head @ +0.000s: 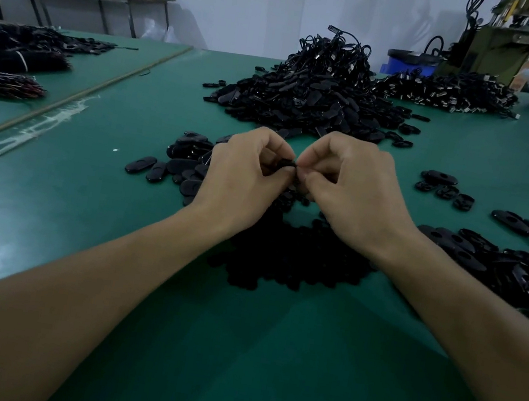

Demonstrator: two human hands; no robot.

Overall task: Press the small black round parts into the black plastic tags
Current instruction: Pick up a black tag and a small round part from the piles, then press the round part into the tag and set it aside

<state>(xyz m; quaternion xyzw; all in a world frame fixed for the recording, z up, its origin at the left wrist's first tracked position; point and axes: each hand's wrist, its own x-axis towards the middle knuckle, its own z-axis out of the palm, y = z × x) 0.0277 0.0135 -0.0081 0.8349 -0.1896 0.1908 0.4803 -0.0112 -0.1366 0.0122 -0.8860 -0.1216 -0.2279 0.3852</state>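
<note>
2 bare forearms (pixel 112 280), bare left hand (pixel 242 176) and right hand (pixel 354 193) (fingernails apparently cut short).

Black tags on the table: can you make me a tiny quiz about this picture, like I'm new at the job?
1. True or false: the left hand and the right hand both pinch one small black piece between them.
2. What colour is the table? A red, B green, C white.
3. Fill the gap: the tallest heap of black parts lies ___ the hands, farther from the person.

Key: 1 true. 2 B. 3 beyond.
</note>
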